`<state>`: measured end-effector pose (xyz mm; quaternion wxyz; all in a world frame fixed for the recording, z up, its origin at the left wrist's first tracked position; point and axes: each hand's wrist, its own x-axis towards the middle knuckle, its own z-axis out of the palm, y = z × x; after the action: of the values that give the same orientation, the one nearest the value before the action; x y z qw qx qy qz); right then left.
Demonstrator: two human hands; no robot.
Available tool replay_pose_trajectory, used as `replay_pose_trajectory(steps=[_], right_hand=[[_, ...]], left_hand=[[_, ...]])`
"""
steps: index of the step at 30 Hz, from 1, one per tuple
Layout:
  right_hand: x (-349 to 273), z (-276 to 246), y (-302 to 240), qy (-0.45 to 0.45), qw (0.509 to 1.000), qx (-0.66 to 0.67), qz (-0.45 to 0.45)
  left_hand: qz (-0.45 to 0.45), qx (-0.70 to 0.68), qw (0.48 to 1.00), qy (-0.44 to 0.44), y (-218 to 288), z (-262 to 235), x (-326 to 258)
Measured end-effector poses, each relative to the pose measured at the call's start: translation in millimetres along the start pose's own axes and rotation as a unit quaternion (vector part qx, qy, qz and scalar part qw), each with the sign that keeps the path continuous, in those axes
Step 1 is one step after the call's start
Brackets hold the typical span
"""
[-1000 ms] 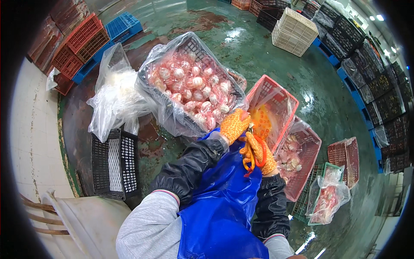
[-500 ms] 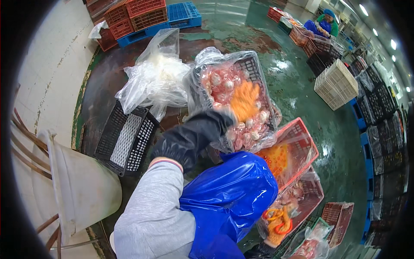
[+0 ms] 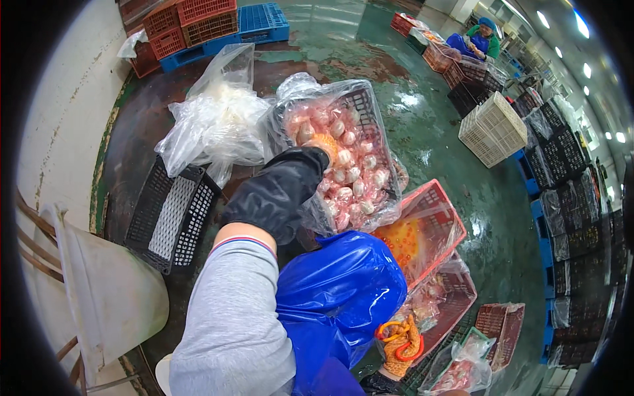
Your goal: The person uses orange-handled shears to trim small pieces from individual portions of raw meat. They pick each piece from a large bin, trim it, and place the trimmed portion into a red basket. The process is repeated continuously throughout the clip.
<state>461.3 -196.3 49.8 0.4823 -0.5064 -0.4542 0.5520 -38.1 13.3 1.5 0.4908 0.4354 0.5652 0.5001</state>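
My left hand (image 3: 323, 146), in an orange glove, reaches into a plastic-lined dark crate (image 3: 370, 109) and touches the pile of wet pink-red lumps with whitish round parts (image 3: 353, 175). Its fingers are mostly hidden by the glove's back and the pile. A black sleeve cover reaches up the left forearm. Low on the right, my right hand (image 3: 399, 350), in an orange glove, is closed on scissors (image 3: 416, 348), whose orange-red handle loops show. Beside that hand stands a red lined crate (image 3: 459, 290) with pale pink pieces.
A red crate (image 3: 456, 221) holds yellow liquid with orange balls. White plastic bags (image 3: 218, 125) and a black crate (image 3: 142, 221) lie left, near a large whitish tub (image 3: 122, 284). A cream crate (image 3: 492, 132) and stacked black crates (image 3: 561, 204) stand right. A co-worker (image 3: 475, 43) sits far off.
My left hand has moved left and slightly up across the crate, its spread fingers now out of sight in the pile. My right hand still holds the scissors. The view has shifted slightly.
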Motion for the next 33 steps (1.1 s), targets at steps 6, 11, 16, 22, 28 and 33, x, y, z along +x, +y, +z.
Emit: replay_pose_trajectory(steps=[6, 11, 16, 22, 28, 33], right_hand=[[-5, -12, 26, 0.010, 1.000, 0.010, 0.010], [5, -4, 14, -0.046, 0.993, -0.101, -0.035], [37, 59, -60, -0.031, 0.999, 0.005, -0.002], [52, 144, -104, -0.039, 0.905, -0.333, -0.263], [65, 145, -61, -0.046, 0.944, -0.225, -0.238], [64, 131, -37, -0.009, 0.993, 0.115, 0.036]], left_hand=[[-0.082, 0.139, 0.986, 0.049, 57, 14, -41], [-0.048, -0.493, 0.869, 0.002, 66, 31, -72], [-0.168, -0.597, 0.768, -0.158, 52, 111, -99], [-0.145, -0.659, 0.697, -0.243, 45, 193, -112], [-0.080, -0.678, 0.699, -0.212, 44, 211, -122], [-0.020, -0.725, 0.613, -0.312, 58, 234, -146]])
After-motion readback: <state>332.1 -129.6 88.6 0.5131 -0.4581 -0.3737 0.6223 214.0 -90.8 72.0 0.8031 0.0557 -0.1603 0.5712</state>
